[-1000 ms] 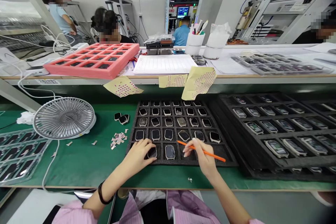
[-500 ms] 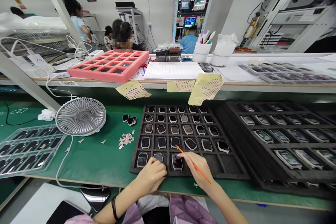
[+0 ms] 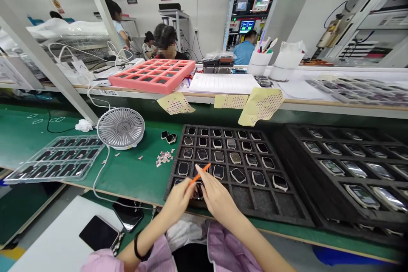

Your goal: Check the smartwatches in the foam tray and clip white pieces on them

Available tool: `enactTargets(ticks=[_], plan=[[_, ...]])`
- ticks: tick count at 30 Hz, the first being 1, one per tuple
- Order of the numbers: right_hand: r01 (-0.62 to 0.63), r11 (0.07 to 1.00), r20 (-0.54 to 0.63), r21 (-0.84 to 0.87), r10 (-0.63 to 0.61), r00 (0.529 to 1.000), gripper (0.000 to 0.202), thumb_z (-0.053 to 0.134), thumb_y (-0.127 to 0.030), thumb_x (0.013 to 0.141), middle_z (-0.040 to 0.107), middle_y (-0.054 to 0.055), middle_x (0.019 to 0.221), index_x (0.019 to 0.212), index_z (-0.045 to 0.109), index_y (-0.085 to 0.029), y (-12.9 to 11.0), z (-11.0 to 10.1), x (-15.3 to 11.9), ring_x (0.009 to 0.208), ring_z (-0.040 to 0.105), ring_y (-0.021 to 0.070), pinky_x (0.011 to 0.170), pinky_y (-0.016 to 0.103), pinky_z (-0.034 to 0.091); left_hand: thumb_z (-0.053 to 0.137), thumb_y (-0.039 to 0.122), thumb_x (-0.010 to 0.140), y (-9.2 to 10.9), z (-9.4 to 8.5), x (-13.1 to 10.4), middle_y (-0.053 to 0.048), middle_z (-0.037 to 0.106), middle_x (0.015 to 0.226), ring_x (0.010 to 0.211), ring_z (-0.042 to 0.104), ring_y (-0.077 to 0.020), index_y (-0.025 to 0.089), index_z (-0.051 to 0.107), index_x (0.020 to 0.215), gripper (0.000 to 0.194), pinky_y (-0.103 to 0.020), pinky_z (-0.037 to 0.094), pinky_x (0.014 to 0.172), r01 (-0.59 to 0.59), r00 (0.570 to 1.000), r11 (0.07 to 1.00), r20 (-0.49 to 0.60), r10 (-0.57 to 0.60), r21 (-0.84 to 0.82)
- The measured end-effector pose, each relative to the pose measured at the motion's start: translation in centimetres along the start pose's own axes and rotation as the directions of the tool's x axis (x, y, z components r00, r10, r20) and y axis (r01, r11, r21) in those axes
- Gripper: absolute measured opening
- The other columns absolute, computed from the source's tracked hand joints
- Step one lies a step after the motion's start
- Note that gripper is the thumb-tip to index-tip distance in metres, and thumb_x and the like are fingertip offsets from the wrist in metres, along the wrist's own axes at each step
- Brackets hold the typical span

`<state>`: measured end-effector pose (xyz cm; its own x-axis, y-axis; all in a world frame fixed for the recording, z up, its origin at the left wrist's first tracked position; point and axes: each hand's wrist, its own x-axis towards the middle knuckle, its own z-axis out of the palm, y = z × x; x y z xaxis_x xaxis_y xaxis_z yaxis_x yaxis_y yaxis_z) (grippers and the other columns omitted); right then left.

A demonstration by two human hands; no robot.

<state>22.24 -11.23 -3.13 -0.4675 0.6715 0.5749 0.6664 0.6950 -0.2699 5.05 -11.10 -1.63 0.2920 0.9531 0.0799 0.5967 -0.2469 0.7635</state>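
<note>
My left hand (image 3: 178, 197) is closed at the near left of a black foam tray (image 3: 295, 208), its fingertips against a smartwatch (image 3: 198, 191) that shows between my hands. My right hand (image 3: 218, 193) leans in from the other side, fingers pointing forward and close together. A thin orange stick (image 3: 200, 173) slants across the right fingers, its lower end at the left fingertips; exactly how it is gripped is partly hidden. Rows of square smartwatches (image 3: 235, 158) with dark screens lie in the tray's compartments. My hands cover part of the front row.
More watches fill a stacked foam tray (image 3: 318, 195) on the right. Left are a small fan (image 3: 121, 128), label scraps (image 3: 164, 158), two loose watches (image 3: 171, 138) and a clear plastic tray (image 3: 57, 157). A shelf (image 3: 178, 90) holds a pink foam tray (image 3: 149, 85). People sit beyond.
My right hand has moved left, beside my left hand. The orange stick now points up to the right instead of down to the right. The view has shifted left.
</note>
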Motion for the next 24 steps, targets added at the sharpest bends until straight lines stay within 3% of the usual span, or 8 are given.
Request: enactTargets(ticks=[2, 4, 7, 10, 13, 16, 20, 24], plan=[[-0.023, 1.000, 0.004, 0.013, 0.023, 1.000, 0.067, 0.036, -0.011, 0.094, 0.047, 0.019, 0.142, 0.152, 0.003, -0.013, -0.1, -0.5, -0.1, 0.127, 0.051, 0.0260, 0.098, 0.044, 0.052, 0.022, 0.038, 0.099, -2.3, -2.4, 1.0, 0.000, 0.058, 0.066, 0.062, 0.057, -0.0154, 0.019, 0.053, 0.084, 0.040, -0.025, 0.043, 0.062, 0.105, 0.986, 0.980, -0.146, -0.081, 0.168], [-0.048, 0.999, 0.019, 0.026, 0.047, 0.999, 0.063, 0.040, -0.015, 0.095, 0.051, 0.016, 0.139, 0.152, 0.013, -0.017, 0.1, -0.9, -0.8, 0.124, 0.053, 0.0264, 0.097, 0.046, 0.052, 0.022, 0.033, 0.099, -5.0, -5.3, 1.9, -0.004, 0.063, 0.076, 0.071, 0.061, -0.0182, 0.019, 0.056, 0.088, 0.038, -0.027, 0.044, 0.066, 0.312, 0.930, 0.816, -0.333, -0.157, 0.486], [-0.085, 0.995, 0.037, 0.043, 0.083, 0.996, 0.053, 0.043, -0.018, 0.094, 0.055, 0.013, 0.134, 0.146, 0.031, -0.022, 0.7, -1.4, -2.3, 0.119, 0.057, 0.0257, 0.096, 0.046, 0.052, 0.029, 0.024, 0.094, -8.3, -8.6, 2.7, -0.016, 0.064, 0.090, 0.087, 0.061, -0.0295, 0.012, 0.060, 0.088, 0.034, -0.037, 0.045, 0.071, 0.443, 0.874, 0.687, -0.449, -0.186, 0.576], [-0.120, 0.991, 0.007, 0.064, 0.119, 0.993, 0.045, 0.045, -0.019, 0.094, 0.057, 0.012, 0.131, 0.139, 0.042, -0.021, 1.3, -1.5, -3.6, 0.117, 0.058, 0.0249, 0.096, 0.045, 0.053, 0.030, 0.025, 0.094, -9.0, -9.4, 3.7, -0.023, 0.061, 0.101, 0.099, 0.056, -0.0368, 0.008, 0.060, 0.097, 0.034, -0.046, 0.044, 0.076, 0.453, 0.864, 0.646, -0.481, -0.150, 0.614], [-0.153, 0.985, -0.033, 0.078, 0.156, 0.987, 0.039, 0.045, -0.019, 0.094, 0.060, 0.013, 0.127, 0.133, 0.048, -0.020, 1.5, -1.6, -4.3, 0.116, 0.059, 0.0246, 0.094, 0.043, 0.055, 0.032, 0.029, 0.096, -7.2, -7.8, 6.9, -0.019, 0.056, 0.120, 0.112, 0.051, -0.0332, 0.013, 0.057, 0.112, 0.034, -0.045, 0.043, 0.087, 0.281, 0.936, 0.690, -0.348, -0.044, 0.668], [-0.160, 0.984, -0.050, 0.073, 0.164, 0.985, 0.038, 0.046, -0.020, 0.094, 0.060, 0.013, 0.126, 0.132, 0.049, -0.020, 1.4, -2.2, -4.6, 0.115, 0.059, 0.0249, 0.092, 0.043, 0.056, 0.034, 0.022, 0.097, -4.9, -5.4, 12.9, -0.009, 0.056, 0.125, 0.116, 0.050, -0.0240, 0.021, 0.057, 0.115, 0.030, -0.038, 0.041, 0.095, 0.013, 0.993, 0.742, -0.098, 0.071, 0.670], [-0.169, 0.985, -0.080, 0.046, 0.172, 0.982, 0.038, 0.046, -0.020, 0.094, 0.061, 0.012, 0.126, 0.132, 0.050, -0.021, 1.9, -3.2, -5.8, 0.114, 0.061, 0.0245, 0.090, 0.039, 0.057, 0.048, 0.018, 0.093, -3.6, -4.1, 21.4, -0.012, 0.057, 0.124, 0.116, 0.051, -0.0256, 0.016, 0.059, 0.115, 0.025, -0.044, 0.044, 0.096, -0.167, 0.983, 0.763, 0.161, 0.084, 0.624], [-0.247, 0.969, -0.142, 0.016, 0.247, 0.959, 0.035, 0.047, -0.020, 0.093, 0.064, 0.010, 0.122, 0.128, 0.054, -0.023, 3.6, -3.7, -7.9, 0.110, 0.064, 0.0235, 0.087, 0.035, 0.059, 0.057, 0.032, 0.091, -4.1, -5.6, 26.5, -0.009, 0.059, 0.119, 0.101, 0.061, -0.0215, 0.016, 0.056, 0.118, 0.032, -0.043, 0.053, 0.086, -0.265, 0.915, 0.787, 0.402, 0.025, 0.556]])
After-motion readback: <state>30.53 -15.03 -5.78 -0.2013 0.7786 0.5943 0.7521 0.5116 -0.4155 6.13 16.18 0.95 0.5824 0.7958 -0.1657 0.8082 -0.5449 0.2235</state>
